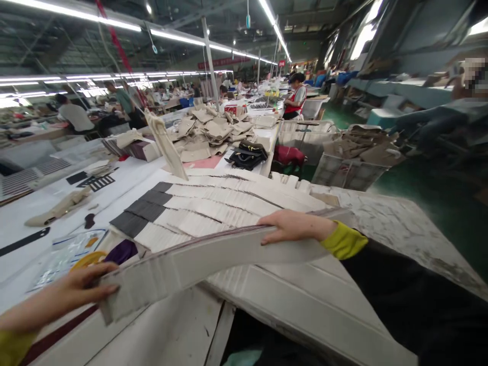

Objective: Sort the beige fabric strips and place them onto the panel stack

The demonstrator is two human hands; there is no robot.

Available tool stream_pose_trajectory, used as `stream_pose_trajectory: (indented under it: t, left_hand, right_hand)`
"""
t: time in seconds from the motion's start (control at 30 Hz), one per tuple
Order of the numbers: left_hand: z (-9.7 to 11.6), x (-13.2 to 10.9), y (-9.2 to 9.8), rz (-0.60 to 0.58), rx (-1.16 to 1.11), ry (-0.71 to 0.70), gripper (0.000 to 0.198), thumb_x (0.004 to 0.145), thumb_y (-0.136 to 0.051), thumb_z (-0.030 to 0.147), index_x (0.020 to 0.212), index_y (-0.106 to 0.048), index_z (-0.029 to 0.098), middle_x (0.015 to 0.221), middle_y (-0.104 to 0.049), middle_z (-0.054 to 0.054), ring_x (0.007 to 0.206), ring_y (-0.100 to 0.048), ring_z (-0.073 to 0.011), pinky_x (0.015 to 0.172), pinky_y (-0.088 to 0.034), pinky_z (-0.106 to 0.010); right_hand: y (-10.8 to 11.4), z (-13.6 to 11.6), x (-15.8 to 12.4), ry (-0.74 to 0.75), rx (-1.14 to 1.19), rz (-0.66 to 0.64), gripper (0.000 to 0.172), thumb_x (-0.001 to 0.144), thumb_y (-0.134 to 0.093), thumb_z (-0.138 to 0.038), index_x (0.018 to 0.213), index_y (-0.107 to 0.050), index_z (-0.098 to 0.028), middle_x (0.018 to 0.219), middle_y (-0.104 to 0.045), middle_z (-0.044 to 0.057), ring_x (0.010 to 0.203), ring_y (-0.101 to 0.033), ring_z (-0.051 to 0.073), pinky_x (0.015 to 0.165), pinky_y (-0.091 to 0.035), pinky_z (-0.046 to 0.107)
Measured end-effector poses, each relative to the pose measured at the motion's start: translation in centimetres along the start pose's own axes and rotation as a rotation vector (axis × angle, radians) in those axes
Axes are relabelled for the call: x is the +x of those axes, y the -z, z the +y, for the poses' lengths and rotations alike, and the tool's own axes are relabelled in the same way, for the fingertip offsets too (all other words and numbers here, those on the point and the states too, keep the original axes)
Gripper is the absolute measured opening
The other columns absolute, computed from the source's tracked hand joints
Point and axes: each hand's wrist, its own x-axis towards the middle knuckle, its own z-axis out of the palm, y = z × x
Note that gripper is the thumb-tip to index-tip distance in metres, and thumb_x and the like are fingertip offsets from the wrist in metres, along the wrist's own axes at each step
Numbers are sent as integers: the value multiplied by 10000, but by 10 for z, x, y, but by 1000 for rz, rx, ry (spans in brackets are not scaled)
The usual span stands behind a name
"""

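Observation:
A long pale strip, or a thin bundle of such strips, hangs between my two hands and sags a little in the middle. My left hand pinches its near left end between thumb and fingers. Farther right, my right hand grips the upper edge, fingers over the top and thumb on the near face. Behind the strip lie rows of stacked cream strips, fanned in overlapping layers, with dark grey pieces at their left end. More long pale strips lie below and to the right.
A purple cloth and a clear plastic bag lie near my left hand. Beige pieces are heaped farther up the table, beside a black pouch. Crates with beige material stand right. A person in red is beyond.

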Motion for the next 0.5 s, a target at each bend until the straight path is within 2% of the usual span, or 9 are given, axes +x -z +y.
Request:
stream_pose_trajectory:
  t: [0.03,0.1,0.2,0.33,0.5]
  left_hand:
    - [27,25,9,-56,-162,-54,513,595,-504,618,1017,-523,329,889,-597,152,898,-512,-146,808,-392,-305]
    - [84,73,19,-37,-475,-90,452,602,-582,510,991,-542,284,872,-608,108,875,-517,-136,800,-393,-276]
    - [168,143,19,-18,-813,-183,451,568,-651,399,971,-565,218,908,-604,13,845,-523,-143,737,-417,-253]
    - [255,228,5,25,-987,-224,417,544,-662,323,925,-578,176,894,-580,-18,743,-514,-105,628,-411,-212]
    - [332,320,-13,104,-1015,-194,290,514,-665,229,770,-579,122,697,-558,14,552,-456,-47,537,-366,-179]
  right_hand:
    - [3,25,-9,-62,52,-5,430,716,-458,-533,1011,-561,-239,905,-601,5,814,-544,157,710,-380,244]
    - [5,76,-27,-188,157,-8,455,705,-475,-527,1039,-562,-231,979,-590,21,873,-536,168,760,-375,254]
    - [3,152,-49,-357,228,47,527,688,-490,-520,1085,-554,-180,1085,-554,70,958,-513,181,813,-361,264]
    - [3,234,-69,-458,186,83,529,709,-429,-483,1053,-575,-107,1065,-563,121,939,-525,145,761,-346,237]
    - [13,301,-81,-540,270,53,571,704,-373,-544,1044,-577,-133,1055,-576,84,928,-530,130,761,-346,215]
